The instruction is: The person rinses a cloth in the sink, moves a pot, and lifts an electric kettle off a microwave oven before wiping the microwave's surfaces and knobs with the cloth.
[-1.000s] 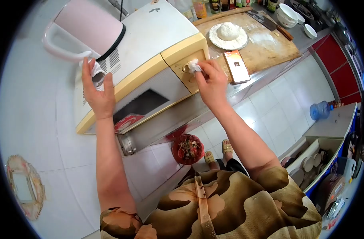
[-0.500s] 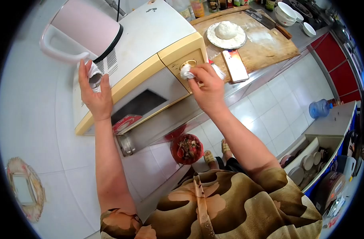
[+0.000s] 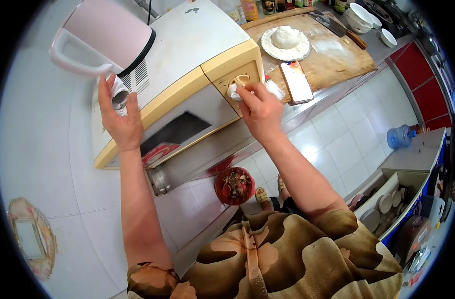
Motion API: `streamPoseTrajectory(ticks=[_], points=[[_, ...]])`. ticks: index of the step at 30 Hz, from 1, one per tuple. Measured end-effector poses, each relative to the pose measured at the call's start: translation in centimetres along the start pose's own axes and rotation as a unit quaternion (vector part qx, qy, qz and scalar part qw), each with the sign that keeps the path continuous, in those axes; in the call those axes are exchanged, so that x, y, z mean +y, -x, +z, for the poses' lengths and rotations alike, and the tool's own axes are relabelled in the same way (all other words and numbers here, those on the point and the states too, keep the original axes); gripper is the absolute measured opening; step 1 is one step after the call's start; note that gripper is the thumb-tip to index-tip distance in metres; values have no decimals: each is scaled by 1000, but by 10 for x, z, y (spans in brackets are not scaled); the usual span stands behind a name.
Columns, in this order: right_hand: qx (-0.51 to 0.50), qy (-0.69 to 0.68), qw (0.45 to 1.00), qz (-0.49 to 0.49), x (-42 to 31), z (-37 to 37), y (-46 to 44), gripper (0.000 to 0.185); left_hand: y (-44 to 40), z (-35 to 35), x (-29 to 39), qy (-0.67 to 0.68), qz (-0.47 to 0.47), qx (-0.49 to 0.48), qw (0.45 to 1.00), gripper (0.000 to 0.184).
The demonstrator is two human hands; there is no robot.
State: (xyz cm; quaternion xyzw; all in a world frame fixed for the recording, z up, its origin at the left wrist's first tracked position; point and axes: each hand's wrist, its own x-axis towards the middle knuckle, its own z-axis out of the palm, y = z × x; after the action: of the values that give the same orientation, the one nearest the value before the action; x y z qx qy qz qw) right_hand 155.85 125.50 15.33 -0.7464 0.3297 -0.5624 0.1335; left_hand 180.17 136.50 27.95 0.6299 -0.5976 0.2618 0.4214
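My left hand (image 3: 120,123) grips a nearly used-up toilet paper roll (image 3: 119,93), its cardboard core showing, beside the kettle at the microwave's left end. In my right hand (image 3: 262,112) a crumpled white tissue (image 3: 233,91) is pinched between the fingertips. It sits against the lower left of the round knob (image 3: 241,79) on the front panel of the cream and yellow microwave (image 3: 182,30). My right fingers hide part of the panel.
A pink kettle (image 3: 105,35) stands on the microwave. To the right, a wooden board (image 3: 332,70) bears a floury plate of dough (image 3: 286,41), a phone (image 3: 297,82) and a cleaver (image 3: 328,24). A red bin (image 3: 234,186) with scraps stands on the floor.
My right hand and the tissue have shifted slightly over the panel, and more of the knob shows. The left hand keeps its hold on the roll. The view has moved a little.
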Motion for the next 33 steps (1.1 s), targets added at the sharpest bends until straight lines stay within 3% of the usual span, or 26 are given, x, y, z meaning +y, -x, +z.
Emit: streamPoseTrajectory(ticks=[9,11,14,18,30,33], points=[[-17,-22,1000,-5,6,-5,7,29,1,0,-4,8,1,1,1000,67],[-35,-98,989,109,5,-12,15,27,-1,-1,-2,10,0,-1,1000,67],[19,-131,985,114,0,-16,-9,25,1,-1,1,17,-2,-3,1000,66],[-8,-59,994,96,4,-9,-9,22,-1,2,1,16,-9,1,1000,68],[-34,-85,989,119,4,-12,-10,17,1,-2,6,0,39,1,999,65],[-24,-110,987,118,3,-11,-15,16,14,-2,12,44,39,69,996,61]])
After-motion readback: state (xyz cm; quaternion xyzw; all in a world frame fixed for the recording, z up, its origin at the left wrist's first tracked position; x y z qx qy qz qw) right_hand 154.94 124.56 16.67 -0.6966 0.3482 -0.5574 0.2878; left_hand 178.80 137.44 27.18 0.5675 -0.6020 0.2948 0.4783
